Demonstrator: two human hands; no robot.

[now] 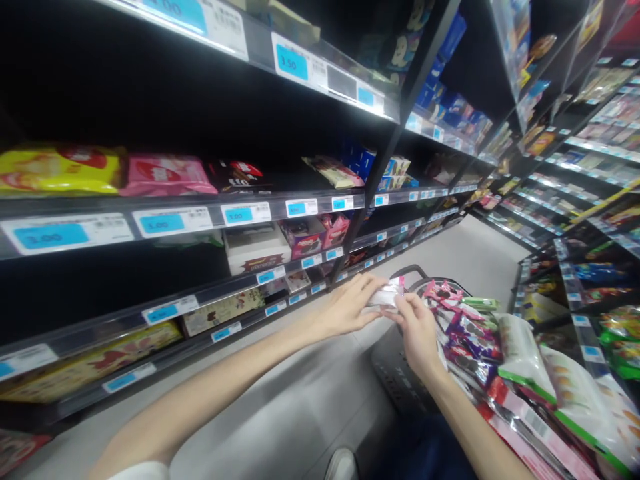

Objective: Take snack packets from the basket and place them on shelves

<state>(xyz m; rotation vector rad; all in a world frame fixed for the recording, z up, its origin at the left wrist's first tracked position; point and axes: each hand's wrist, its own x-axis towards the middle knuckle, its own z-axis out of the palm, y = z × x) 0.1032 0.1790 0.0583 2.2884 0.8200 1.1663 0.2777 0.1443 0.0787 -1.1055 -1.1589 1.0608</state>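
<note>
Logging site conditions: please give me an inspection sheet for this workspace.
Surface: pale grey tiled floor.
Things in hand: one small white-and-pink packet.
Clutter: glossy purple-and-pink packets and plump white-and-green bags, heaped at the picture's right, by a dark grey plastic basket.
Hands: left hand and right hand, both bare, hold the small packet.
Cables: nothing seen.
Surroundings: stocked black shelving with blue-and-white price labels.

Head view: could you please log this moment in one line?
left hand: holding pink-white packet; right hand: pinching same packet; nearby: gray basket, snack bags
</note>
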